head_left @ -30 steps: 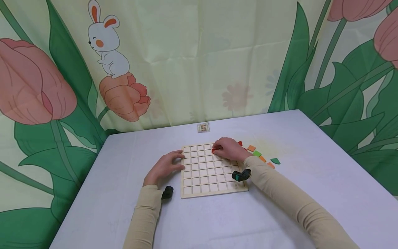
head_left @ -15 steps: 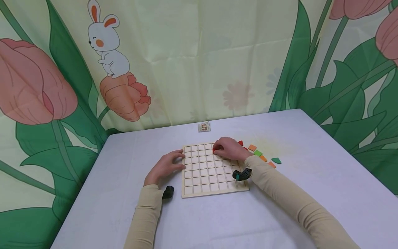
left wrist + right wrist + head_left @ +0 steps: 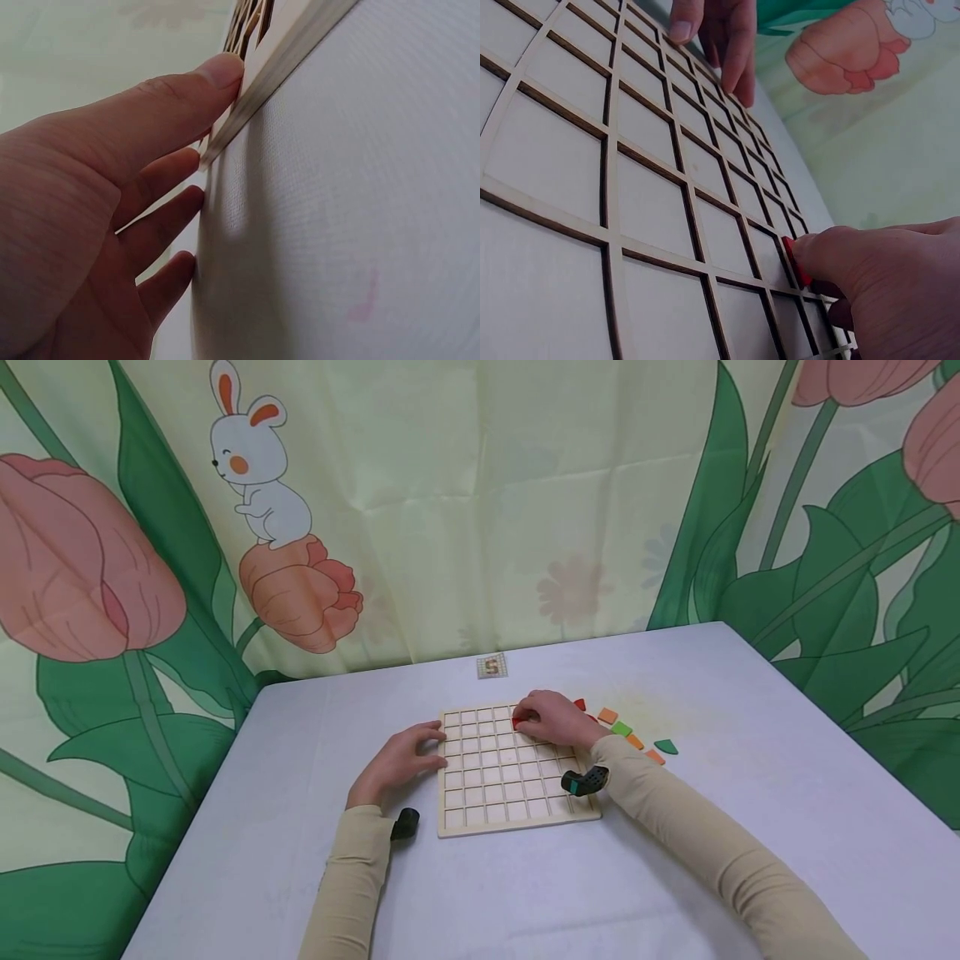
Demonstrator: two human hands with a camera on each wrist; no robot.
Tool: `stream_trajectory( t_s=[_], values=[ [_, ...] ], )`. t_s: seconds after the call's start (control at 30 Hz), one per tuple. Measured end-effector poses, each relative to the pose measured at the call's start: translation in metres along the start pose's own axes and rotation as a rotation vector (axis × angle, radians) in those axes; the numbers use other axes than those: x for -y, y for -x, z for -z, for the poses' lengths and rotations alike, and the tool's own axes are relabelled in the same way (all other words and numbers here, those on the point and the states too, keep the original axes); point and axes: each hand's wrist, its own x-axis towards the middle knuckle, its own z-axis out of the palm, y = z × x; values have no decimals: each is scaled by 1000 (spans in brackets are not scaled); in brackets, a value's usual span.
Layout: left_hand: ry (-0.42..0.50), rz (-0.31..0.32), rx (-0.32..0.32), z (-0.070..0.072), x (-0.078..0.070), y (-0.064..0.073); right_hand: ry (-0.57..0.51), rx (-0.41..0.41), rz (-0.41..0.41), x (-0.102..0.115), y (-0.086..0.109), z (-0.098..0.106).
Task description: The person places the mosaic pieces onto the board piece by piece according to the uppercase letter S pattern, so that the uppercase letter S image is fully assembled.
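On the white counter (image 3: 262, 777) before a tulip-printed curtain (image 3: 420, 527), the right hand (image 3: 553, 718) is pinching a red piece (image 3: 793, 264) between its fingers at the far rows of a wooden grid board (image 3: 510, 832), whose left edge the left hand (image 3: 397, 760), fingers apart, is touching.

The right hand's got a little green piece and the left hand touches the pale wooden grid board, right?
Not quite: the right hand holds a little red piece, not green, as the right wrist view shows. The left hand touches the pale wooden grid board.
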Motion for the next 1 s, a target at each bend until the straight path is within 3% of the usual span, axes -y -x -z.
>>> stream_trajectory(
  t_s=[0.27, 0.5, 0.7, 1.0],
  values=[
    [-1, -6, 0, 0, 0, 0, -105, -37, -141, -13, 18, 14],
    [-4, -2, -2, 1, -1, 2, -168, -57, -298, -34, 50, 38],
    [-2, -5, -3, 2, -1, 3, -139, -62, -351, -56, 78, 54],
    [16, -10, 2, 1, -1, 4, -106, 37, -388, -68, 113, 70]
  ],
)
